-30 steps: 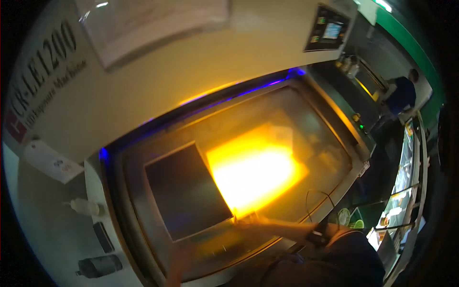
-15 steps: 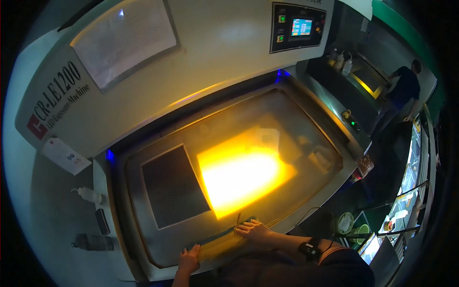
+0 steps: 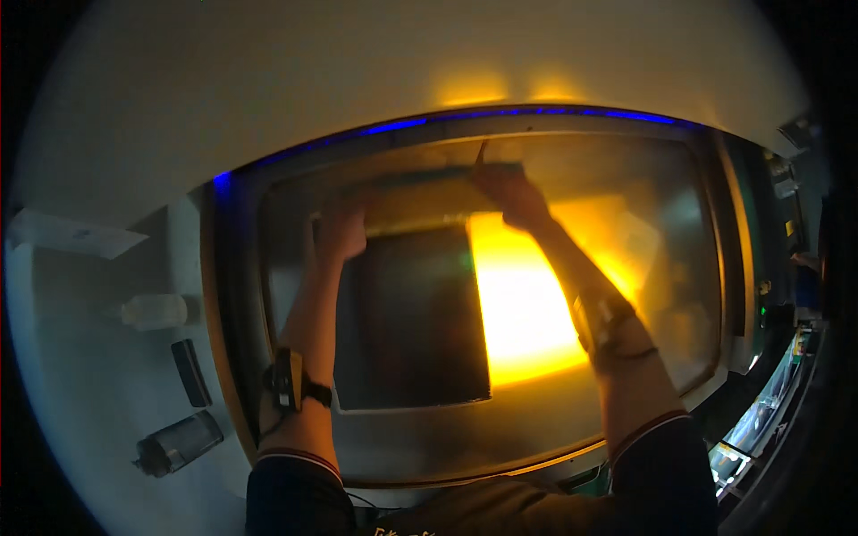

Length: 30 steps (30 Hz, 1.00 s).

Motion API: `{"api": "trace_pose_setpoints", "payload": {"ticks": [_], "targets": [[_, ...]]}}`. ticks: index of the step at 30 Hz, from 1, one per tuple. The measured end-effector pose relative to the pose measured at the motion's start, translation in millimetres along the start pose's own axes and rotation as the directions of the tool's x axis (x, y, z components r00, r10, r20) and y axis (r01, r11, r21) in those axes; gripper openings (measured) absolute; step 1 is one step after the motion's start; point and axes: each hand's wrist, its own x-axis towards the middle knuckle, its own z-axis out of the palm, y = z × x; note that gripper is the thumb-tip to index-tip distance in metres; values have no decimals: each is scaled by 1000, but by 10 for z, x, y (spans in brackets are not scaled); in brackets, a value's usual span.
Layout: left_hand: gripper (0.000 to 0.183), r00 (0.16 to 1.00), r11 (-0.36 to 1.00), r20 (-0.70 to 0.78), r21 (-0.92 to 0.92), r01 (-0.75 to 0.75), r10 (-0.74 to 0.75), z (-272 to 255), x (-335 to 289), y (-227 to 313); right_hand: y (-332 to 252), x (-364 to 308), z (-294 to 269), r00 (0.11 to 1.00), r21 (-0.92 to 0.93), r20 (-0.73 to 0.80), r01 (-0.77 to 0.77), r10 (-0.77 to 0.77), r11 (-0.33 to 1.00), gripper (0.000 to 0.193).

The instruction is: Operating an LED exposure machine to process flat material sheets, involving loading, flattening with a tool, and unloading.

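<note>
A long, flat, yellowish bar [image 3: 420, 198] with a teal far edge lies crosswise over the far part of the machine's glass bed [image 3: 429, 447]. My left hand [image 3: 344, 232] is closed on its left end. My right hand [image 3: 511, 196] grips its right end, where a thin stick [image 3: 482, 154] points up near the fingers. Motion blurs both hands. Just this side of the bar, a dark rectangular panel [image 3: 411, 322] with a thin pale border lies on the bed. Bright yellow light [image 3: 527, 313] shines through the glass beside the panel, partly behind my right forearm.
The machine's pale housing [image 3: 402, 54] rises behind the bed, with blue light along its lower edge. On the left ledge are a white bottle [image 3: 156, 311], a phone [image 3: 189, 372], a dark bottle [image 3: 179, 443] and a white card [image 3: 80, 234]. Lit shelving [image 3: 760, 420] stands at right.
Both hands have carried the bar from the bed's near edge to its far side. My arms now stretch across the bed, and the view has turned toward the left part of the machine.
</note>
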Motion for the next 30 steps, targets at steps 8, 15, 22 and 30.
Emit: {"api": "trace_pose_setpoints", "payload": {"ticks": [8, 15, 22, 30], "targets": [[72, 998, 998, 31, -33, 55, -54, 90, 180, -16, 1, 150, 152, 992, -24, -22, -126, 126, 992, 79], [74, 912, 997, 410, 52, -60, 34, 217, -2303, 1030, -1062, -2480, 61, 993, 307, 115, -26, -11, 951, 64], [83, 840, 995, 534, -51, -81, 96, 637, -4522, 1796, -2114, -4572, -434, 963, 237, 218, 107, -160, 966, 66], [77, 840, 929, 527, -232, 287, -128, 929, -4807, 3309, 365, -5555, -1369, 973, 700, 100, -218, 209, 680, 53]]}}
